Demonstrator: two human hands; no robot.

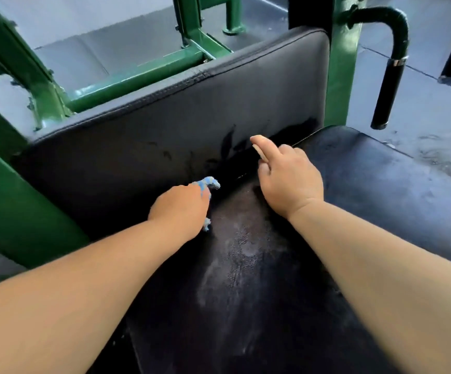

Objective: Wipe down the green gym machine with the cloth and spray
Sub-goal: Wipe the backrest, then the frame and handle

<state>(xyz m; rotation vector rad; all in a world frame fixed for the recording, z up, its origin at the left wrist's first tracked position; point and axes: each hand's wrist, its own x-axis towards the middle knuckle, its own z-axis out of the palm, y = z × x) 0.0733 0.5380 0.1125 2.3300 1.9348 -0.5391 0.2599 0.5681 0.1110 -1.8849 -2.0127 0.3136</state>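
Lower centre: seat pad [246, 279], black, marked with pale smears and damp streaks. It is judged sprayed and partly wiped.

Mid-frame, left: left hand [181, 209] is curled around a blue cloth [209, 182], only tufts of which show past the fingers. The cloth is held at the seam where the seat meets the back pad [165, 125].

Mid-frame, right: right hand [290, 179] is loosely curled, thumb out, at the same seam. A pale sliver is seen under the thumb, and whether anything is pinched cannot be told.

Back pad: dark wet patches near the seam, upper part dry and probably not yet wiped.

Upper left: green frame [138, 76] appears untouched, as does the black handle [391, 76] at upper right. The spray is not in view.

Most of the machine is judged left to do.
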